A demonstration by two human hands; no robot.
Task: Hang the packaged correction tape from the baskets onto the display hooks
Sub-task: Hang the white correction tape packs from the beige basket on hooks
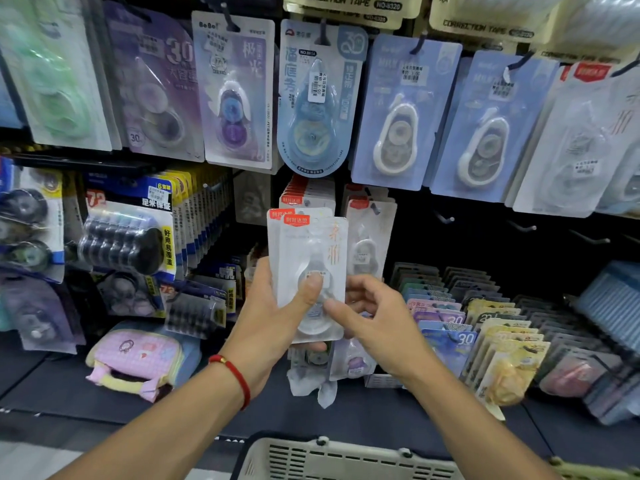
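Observation:
My left hand [277, 306] holds a small stack of white correction tape packs [311, 251] with red top labels, its thumb pressed on the front blister. My right hand [377, 317] touches the stack's lower right edge, fingers curled behind the packs. The stack is upright in front of the lower row of the display. Matching white packs [369, 237] hang on a hook just behind and to the right. Bare hooks [446, 219] stick out of the dark panel further right. A beige basket [346, 459] sits at the bottom edge below my arms.
Blue and purple correction tape packs [401, 112] hang in the upper row. Black refill packs [128, 237] hang at the left. Rows of packs [485, 323] stand on the lower right shelf. A pink pouch [135, 358] lies on the shelf at the left.

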